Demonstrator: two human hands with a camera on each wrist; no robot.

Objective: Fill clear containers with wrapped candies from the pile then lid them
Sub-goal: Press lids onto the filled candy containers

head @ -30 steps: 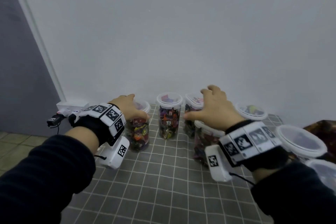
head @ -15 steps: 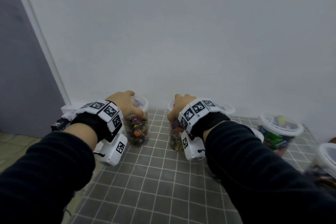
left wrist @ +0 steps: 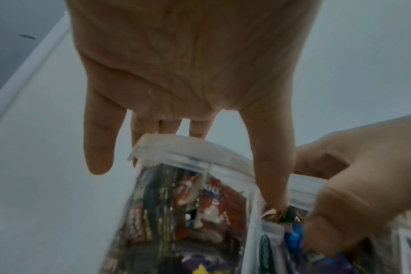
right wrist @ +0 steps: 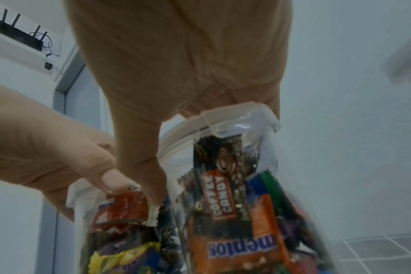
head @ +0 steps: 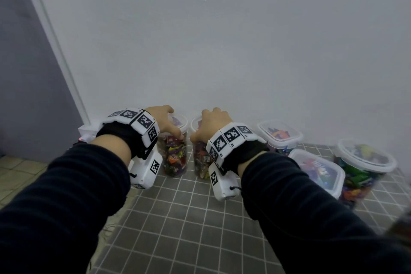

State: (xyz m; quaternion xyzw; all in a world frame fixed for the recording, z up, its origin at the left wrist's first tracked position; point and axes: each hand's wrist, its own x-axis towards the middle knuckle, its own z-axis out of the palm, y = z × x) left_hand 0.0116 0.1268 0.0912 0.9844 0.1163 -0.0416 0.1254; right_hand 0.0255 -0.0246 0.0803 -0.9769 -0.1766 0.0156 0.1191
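Since a second ago my right hand point(head: 212, 125) has crossed from the tubs at mid-frame to the second tall jar point(head: 200, 158), while my left hand point(head: 164, 121) stays on the first jar point(head: 174, 158). From the head view, both jars stand side by side at the middle of the frame, against the white wall point(head: 222, 40), on a grey grid cloth point(head: 178, 218), each packed with wrapped candies point(head: 175, 153). My left fingers curl over the lid point(head: 182, 123) of the left jar, thumb at its rim; my right hand cups the top of the other jar the same way. To the right of the frame sit three more lidded tubs point(head: 280, 134), one rectangular point(head: 318, 169) and one round point(head: 364, 162) among them, all holding candy. In the left wrist view, my left hand point(left wrist: 188, 74) fills the upper half, fingers reaching over the far edge of the lid point(left wrist: 176, 146) and the thumb point(left wrist: 270, 166) pressed down the near side of the jar point(left wrist: 176, 213); my right hand point(left wrist: 352, 176) shows at the right edge, gripping the neighbouring jar. In the right wrist view, my right hand point(right wrist: 176, 64) clasps the lid point(right wrist: 235, 118) from above, thumb point(right wrist: 141, 157) down the side of the jar point(right wrist: 235, 204), whose wrappers read coffee candy and mentos upside down. My left hand point(right wrist: 47, 148) enters from the left, thumb on its own jar point(right wrist: 117, 222). A black router point(right wrist: 19, 35) hangs at the upper left.
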